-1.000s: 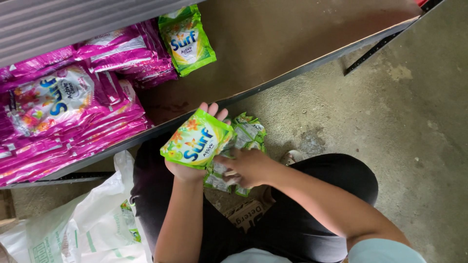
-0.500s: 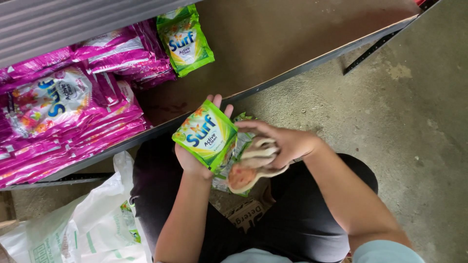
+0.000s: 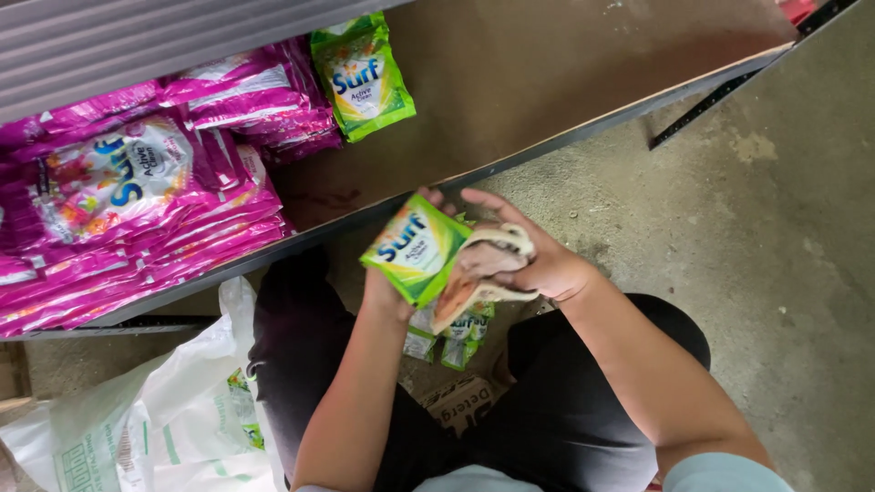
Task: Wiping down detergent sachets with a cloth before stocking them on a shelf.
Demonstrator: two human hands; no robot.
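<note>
My left hand (image 3: 387,290) holds a green detergent sachet (image 3: 415,248) up in front of me, just below the shelf edge. My right hand (image 3: 524,255) is beside it, fingers closed on a bundle of sachets with their pale backs showing (image 3: 474,273); more green sachets (image 3: 460,333) hang below. On the brown shelf (image 3: 547,82) lies one green sachet (image 3: 363,77) next to stacks of pink sachets (image 3: 137,210).
A white plastic bag (image 3: 173,419) with green print sits at my left knee. A cardboard box (image 3: 460,401) lies between my legs. Grey concrete floor (image 3: 784,237) spreads to the right; a black shelf bracket (image 3: 720,96) juts out.
My left hand has lifted the green sachet a little and tilted it. My right hand has risen from below, bringing the bundle up beside that sachet.
</note>
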